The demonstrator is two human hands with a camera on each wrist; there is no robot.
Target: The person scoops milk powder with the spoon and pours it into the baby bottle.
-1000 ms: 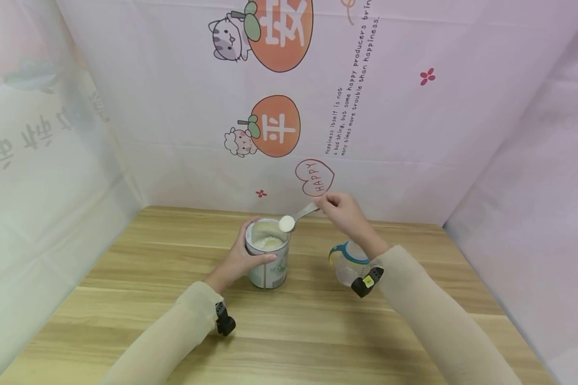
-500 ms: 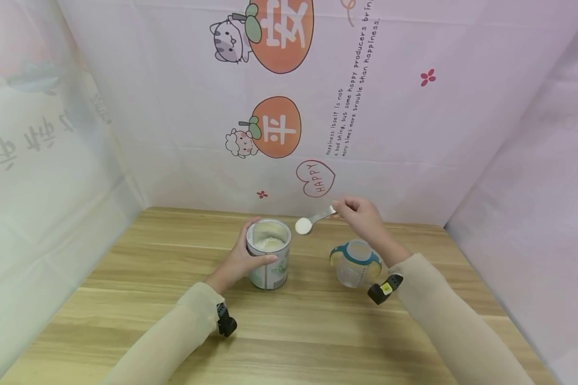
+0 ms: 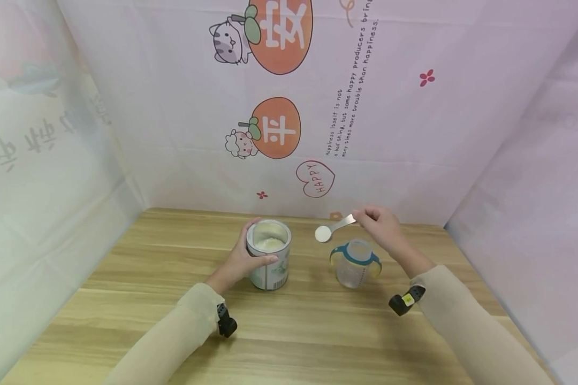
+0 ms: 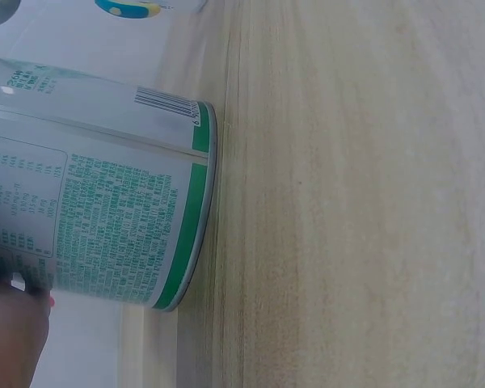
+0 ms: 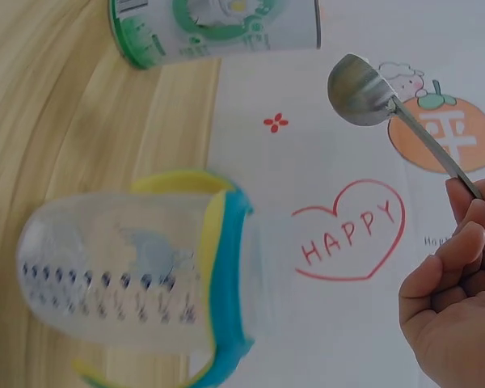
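My left hand (image 3: 242,258) is wrapped around a milk powder can (image 3: 275,270), which stands upright and uncovered, with pale powder visible inside. In the left wrist view the can (image 4: 105,178) shows green print and its base on the wood. My right hand (image 3: 379,229) pinches the end of a metal measuring spoon (image 3: 341,223), held level with white powder filling its bowl. That spoon (image 5: 362,90) appears from the side in the right wrist view. Just below and right of its bowl stands a clear baby bottle (image 3: 350,274), open at the top, with a blue collar and yellow-blue handles.
Everything stands on a wooden table (image 3: 289,337). A printed white cloth wall (image 3: 390,133) rises behind its back edge, and more cloth hangs at both sides. Between can and bottle there is a gap of bare wood.
The right hand has carried the full measuring spoon rightward from above the can's rim to near the bottle, dipping slightly lower. The left hand and can have stayed put.
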